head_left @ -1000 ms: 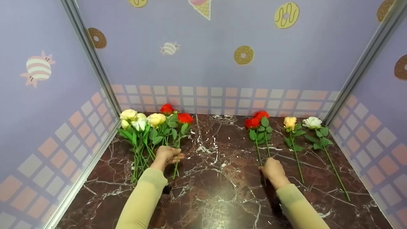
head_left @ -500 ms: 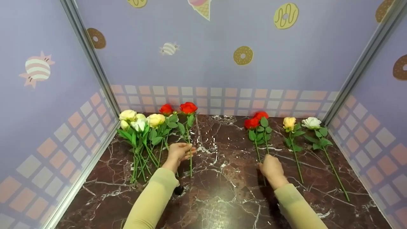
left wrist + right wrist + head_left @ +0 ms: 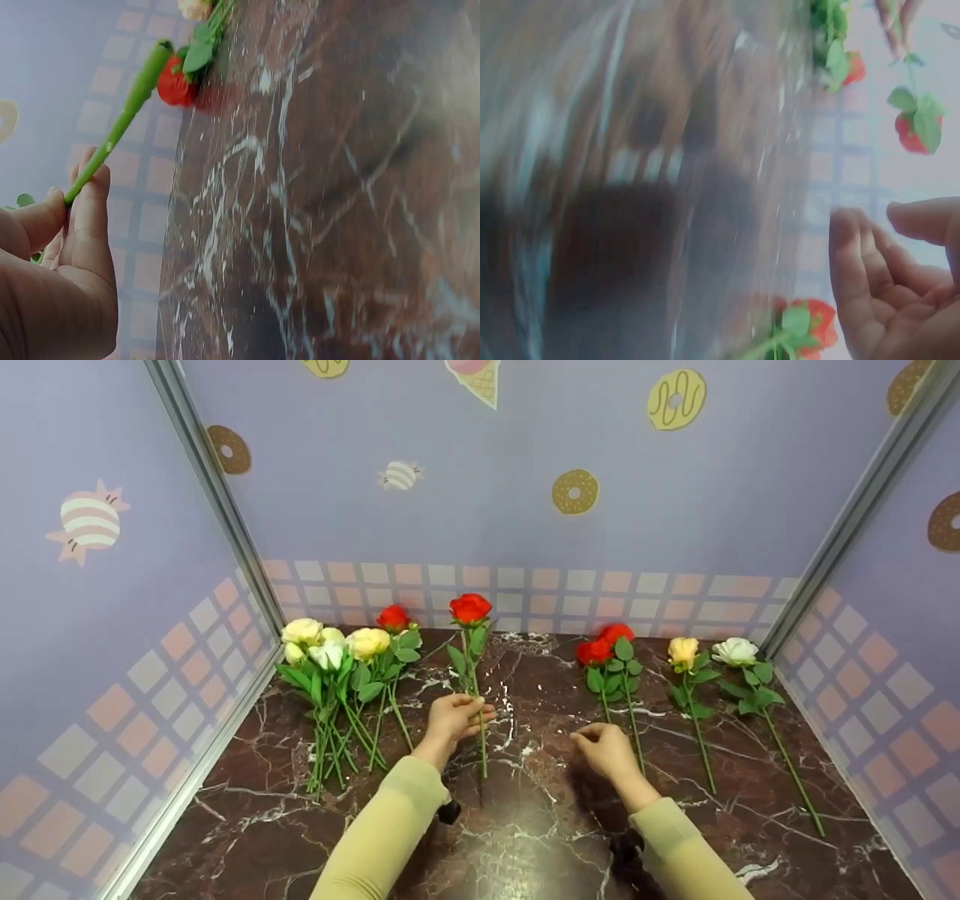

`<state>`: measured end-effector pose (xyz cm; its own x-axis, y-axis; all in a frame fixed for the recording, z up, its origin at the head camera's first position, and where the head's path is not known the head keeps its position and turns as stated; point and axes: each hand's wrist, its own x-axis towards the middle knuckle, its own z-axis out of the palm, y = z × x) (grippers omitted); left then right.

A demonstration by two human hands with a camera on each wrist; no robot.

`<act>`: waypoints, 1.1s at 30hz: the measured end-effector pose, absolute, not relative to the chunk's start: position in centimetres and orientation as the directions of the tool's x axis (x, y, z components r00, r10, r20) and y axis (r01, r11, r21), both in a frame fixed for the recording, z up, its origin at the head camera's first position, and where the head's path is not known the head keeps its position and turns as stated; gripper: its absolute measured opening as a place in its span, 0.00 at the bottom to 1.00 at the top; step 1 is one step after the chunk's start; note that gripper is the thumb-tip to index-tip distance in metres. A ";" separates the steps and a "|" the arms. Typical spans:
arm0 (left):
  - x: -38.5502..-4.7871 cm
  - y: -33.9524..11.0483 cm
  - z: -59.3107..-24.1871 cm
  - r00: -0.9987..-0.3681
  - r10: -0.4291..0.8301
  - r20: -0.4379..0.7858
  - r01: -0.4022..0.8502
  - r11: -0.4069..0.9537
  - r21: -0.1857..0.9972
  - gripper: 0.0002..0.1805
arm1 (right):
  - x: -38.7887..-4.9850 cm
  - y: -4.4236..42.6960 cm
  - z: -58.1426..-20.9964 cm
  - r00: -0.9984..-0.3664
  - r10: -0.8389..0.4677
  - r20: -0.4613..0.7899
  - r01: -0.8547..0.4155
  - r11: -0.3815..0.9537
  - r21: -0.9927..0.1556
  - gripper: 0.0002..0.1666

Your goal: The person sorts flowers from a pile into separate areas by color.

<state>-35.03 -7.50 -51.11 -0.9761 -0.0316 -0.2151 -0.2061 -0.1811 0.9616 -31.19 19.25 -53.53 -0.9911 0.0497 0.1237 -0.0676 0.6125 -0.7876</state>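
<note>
My left hand [image 3: 454, 721] pinches the green stem of a red rose [image 3: 471, 609], which stands raised and nearly upright over the middle of the table. In the left wrist view the stem's cut end [image 3: 142, 86] sticks out past thumb and fingertips. My right hand [image 3: 609, 751] hovers left of two red roses [image 3: 595, 651] lying on the table. The right wrist view shows thumb and fingers [image 3: 847, 247] apart, nothing between them. Beyond it, the held rose [image 3: 915, 131] hangs below my left hand in that turned view.
On the left lies a bunch of cream and white flowers [image 3: 302, 631], with a yellow rose [image 3: 369, 643] and a red rose [image 3: 393, 618]. A yellow rose [image 3: 683, 651] and a white rose [image 3: 736, 649] lie at right. Walls enclose the marbled table [image 3: 525, 825] behind and at both sides.
My left hand has carried the red rose from beside the left bunch up and to the right. My right hand has let go of a red rose's stem and moved left.
</note>
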 end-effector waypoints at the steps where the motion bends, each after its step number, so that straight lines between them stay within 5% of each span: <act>1: -35.0 -7.2 -51.1 -0.977 -0.023 -0.211 -0.203 -0.192 0.960 0.12 | -31.1 18.9 -53.5 -0.995 0.042 0.093 -0.054 0.554 -0.830 0.10; 6: -34.9 -5.6 -51.2 -0.979 0.004 -0.206 -0.202 -0.214 0.956 0.11 | -30.6 17.3 -53.7 -0.998 -0.059 -0.031 0.013 0.286 -0.958 0.15; 11: -34.7 -3.9 -51.6 -0.979 0.031 -0.201 -0.203 -0.246 0.948 0.05 | -29.9 15.8 -53.9 -0.982 -0.177 -0.060 0.029 0.174 -0.984 0.21; 33: -34.1 -0.3 -52.6 -0.983 0.071 -0.170 -0.183 -0.251 0.950 0.02 | -29.4 13.7 -54.7 -0.983 -0.153 -0.101 0.094 0.053 -0.994 0.16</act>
<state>-34.08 -0.29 -52.59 -0.9828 0.0705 -0.1705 -0.1829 -0.2513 0.9505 -29.41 13.71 -54.74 -0.9830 -0.1533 -0.1010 0.0939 0.0528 -0.9942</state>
